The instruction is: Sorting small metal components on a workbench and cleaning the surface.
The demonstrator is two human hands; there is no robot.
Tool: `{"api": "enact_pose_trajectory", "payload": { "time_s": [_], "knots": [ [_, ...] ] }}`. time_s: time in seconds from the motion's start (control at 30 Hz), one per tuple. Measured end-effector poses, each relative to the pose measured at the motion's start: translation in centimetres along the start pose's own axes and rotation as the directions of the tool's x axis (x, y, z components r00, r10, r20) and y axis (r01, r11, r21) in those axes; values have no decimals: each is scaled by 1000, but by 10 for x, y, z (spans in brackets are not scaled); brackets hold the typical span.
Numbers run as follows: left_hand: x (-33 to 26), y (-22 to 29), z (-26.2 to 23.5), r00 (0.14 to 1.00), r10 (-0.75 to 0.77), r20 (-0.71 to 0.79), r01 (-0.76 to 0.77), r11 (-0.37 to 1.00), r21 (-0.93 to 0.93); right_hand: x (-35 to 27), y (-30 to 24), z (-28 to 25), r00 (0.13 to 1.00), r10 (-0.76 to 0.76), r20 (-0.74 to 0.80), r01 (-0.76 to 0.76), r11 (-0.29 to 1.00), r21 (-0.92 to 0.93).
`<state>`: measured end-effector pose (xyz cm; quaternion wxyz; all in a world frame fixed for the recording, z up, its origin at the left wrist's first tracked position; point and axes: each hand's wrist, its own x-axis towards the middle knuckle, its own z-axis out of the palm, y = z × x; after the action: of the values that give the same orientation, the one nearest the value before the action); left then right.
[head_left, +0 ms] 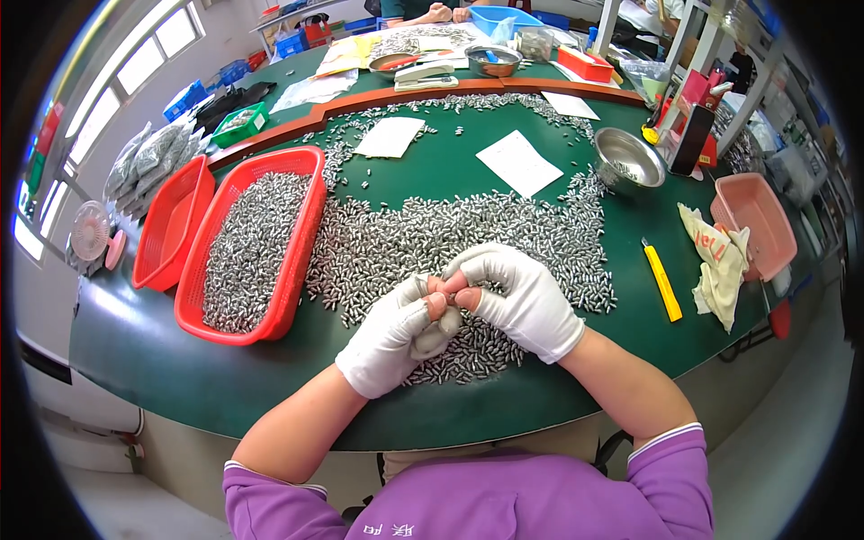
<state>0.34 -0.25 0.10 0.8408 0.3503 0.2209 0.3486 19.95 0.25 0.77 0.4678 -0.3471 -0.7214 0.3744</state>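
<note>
Purple shirt cloth (558,499) fills the bottom centre; above, mid-frame, gloved left hand (396,333) and right hand (522,297) meet, fingers pinched narrow, apparently on one metal piece (453,299), over a silvery heap (450,229) on the worktop (540,396). Close fingertip handling seems underway; the next move calls for a light, steady pinch. Fingertips mostly hide the piece.

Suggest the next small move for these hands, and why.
Perhaps turn the bare fingertips slightly upward to show what lies between them: the left hand and right hand meet over the loose silvery pieces, and anything pinched there is too small to make out.
</note>
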Motion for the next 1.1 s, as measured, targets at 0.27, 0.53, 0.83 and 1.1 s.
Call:
{"api": "enact_pose_trajectory", "payload": {
  "time_s": [0.27, 0.53, 0.83, 1.1],
  "knots": [
    [-2, -1, 4, 999, 24, -42, -22, 998, 63, -1, -1, 0, 998, 56, 4, -56, 998, 15],
    [1, -2, -2, 999, -33, 18, 31, 996, 80, 2, 4, 4, 981, -191, -23, 186, 971, -147],
    [-3, -2, 5, 995, 40, -95, -21, 981, 192, 5, 0, 1, 959, -268, -93, 237, 937, -257],
    [-3, -3, 4, 993, 75, -94, -49, 966, 253, 7, -7, -2, 933, -358, -33, 328, 886, -327]
  ]
}}
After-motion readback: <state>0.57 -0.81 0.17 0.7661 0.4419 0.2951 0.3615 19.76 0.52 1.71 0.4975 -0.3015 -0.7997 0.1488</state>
